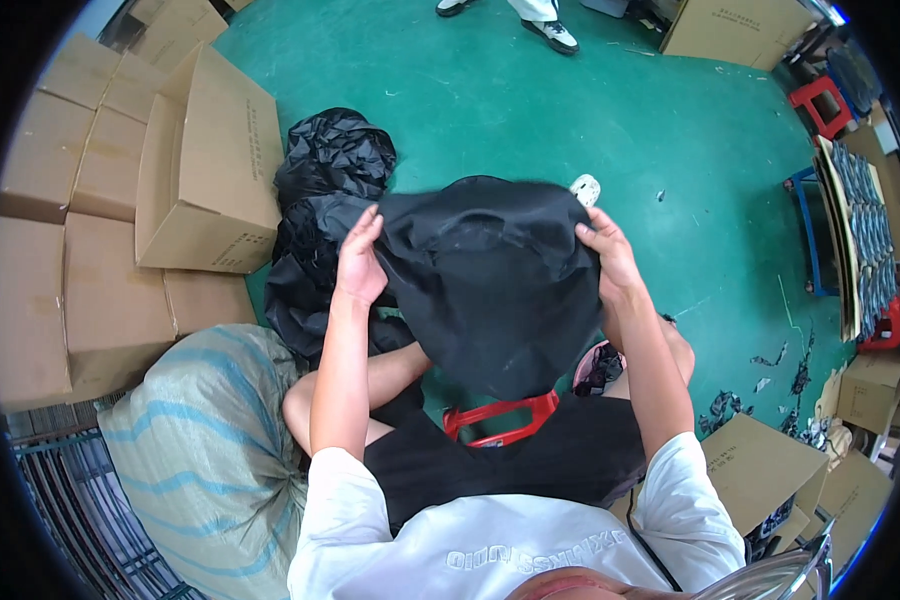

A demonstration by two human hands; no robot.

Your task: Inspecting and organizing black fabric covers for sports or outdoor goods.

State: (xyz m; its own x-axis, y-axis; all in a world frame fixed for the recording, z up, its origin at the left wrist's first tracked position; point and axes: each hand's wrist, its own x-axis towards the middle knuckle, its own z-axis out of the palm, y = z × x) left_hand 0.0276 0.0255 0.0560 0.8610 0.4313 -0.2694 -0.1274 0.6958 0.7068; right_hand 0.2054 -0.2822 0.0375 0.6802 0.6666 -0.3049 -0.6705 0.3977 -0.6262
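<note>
My fingertips on both hands vanish behind the black fabric piece (490, 280). It also covers most of the red stool (500, 418) beneath me. A bystander's shoes (555, 35) are cropped at the top edge.

A single head-worn fisheye view is looking steeply down from above the seated person's chest, facing forward over the lap. It is sitting very close to the white printed T-shirt (530, 550) at the near edge, and the bare forearms are rising from there toward the middle. The glossy green painted floor (610, 110) is stretching away to the far edge, while stacked brown cardboard cartons (205, 170) are bending along the left rim. A black ring is framing the picture.
</note>
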